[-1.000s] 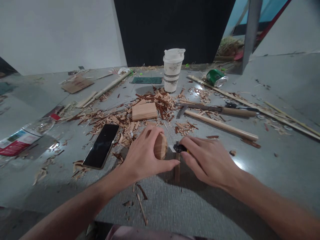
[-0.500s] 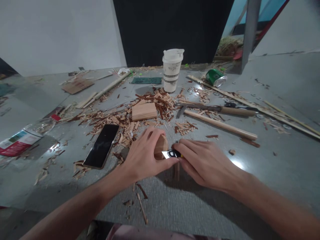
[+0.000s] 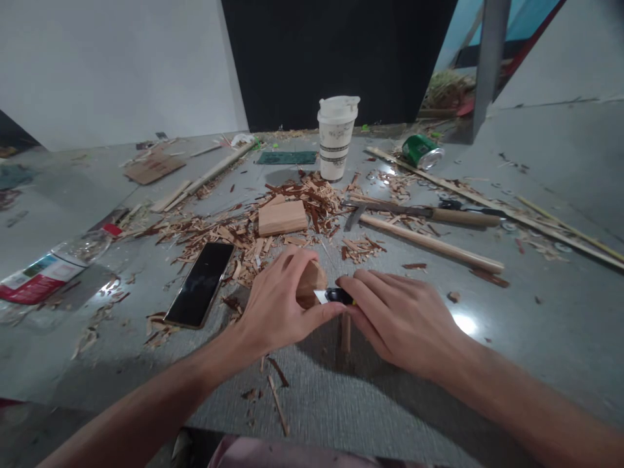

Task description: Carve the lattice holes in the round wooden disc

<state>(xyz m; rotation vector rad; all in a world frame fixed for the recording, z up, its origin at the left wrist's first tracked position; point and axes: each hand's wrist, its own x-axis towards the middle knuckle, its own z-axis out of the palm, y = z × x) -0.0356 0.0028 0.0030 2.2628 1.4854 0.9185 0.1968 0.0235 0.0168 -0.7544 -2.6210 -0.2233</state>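
Observation:
My left hand (image 3: 283,305) is wrapped round a small rounded piece of light wood (image 3: 310,281), thumb stretched toward the right. My right hand (image 3: 397,318) is closed on a small knife (image 3: 334,296) with a black body and a short bright blade. The blade tip rests against the wood piece, right by my left thumb. A thin brown wood strip (image 3: 346,333) lies on the grey table (image 3: 439,390) just under both hands.
A black phone (image 3: 199,283) lies left of my hands among wood shavings (image 3: 229,234). Behind them are a flat wood block (image 3: 282,217), a lidded paper cup (image 3: 336,137), a green can (image 3: 420,151), a chisel (image 3: 429,212), long dowels (image 3: 429,242) and a plastic bottle (image 3: 49,266).
My right hand has slid left, bringing the knife blade from beside the wood piece up against it. My left hand has turned the wood slightly.

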